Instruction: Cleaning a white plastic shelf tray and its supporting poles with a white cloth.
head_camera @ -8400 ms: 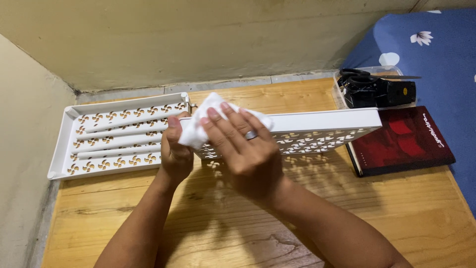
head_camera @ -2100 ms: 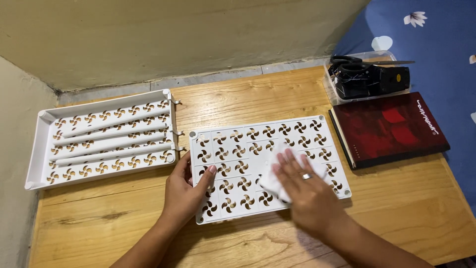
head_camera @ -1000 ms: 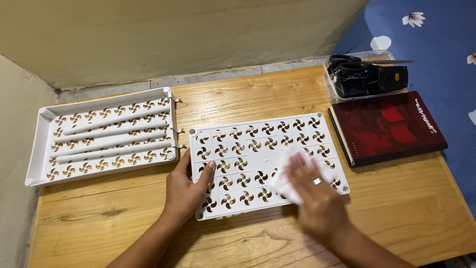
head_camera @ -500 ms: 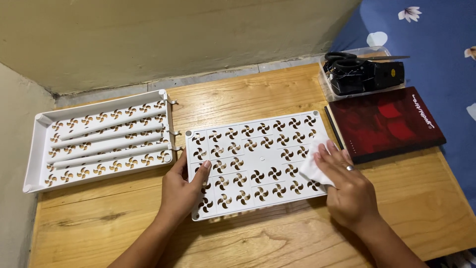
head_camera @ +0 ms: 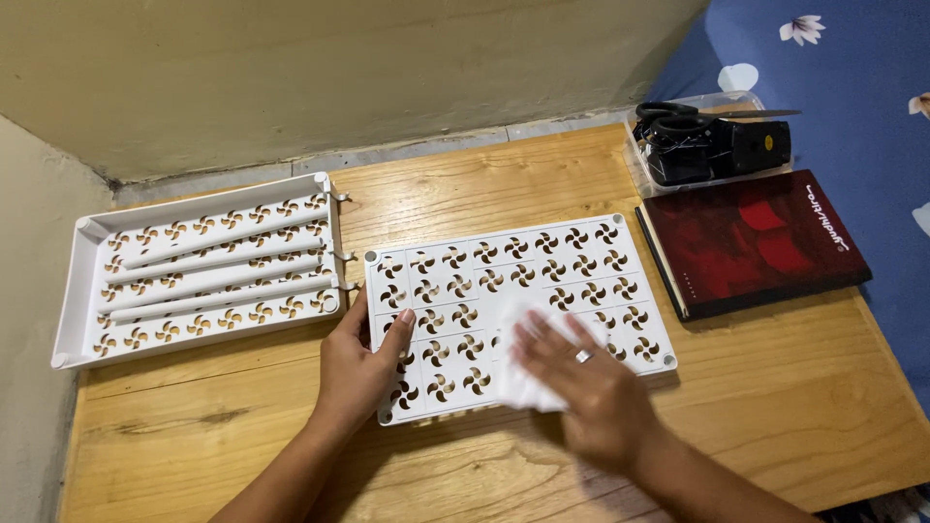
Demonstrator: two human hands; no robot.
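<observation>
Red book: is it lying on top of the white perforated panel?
No, the red book lies on the wooden table, right of the white perforated panel and apart.

Hands [head_camera: 475,373] on white perforated panel [head_camera: 513,295]
</observation>
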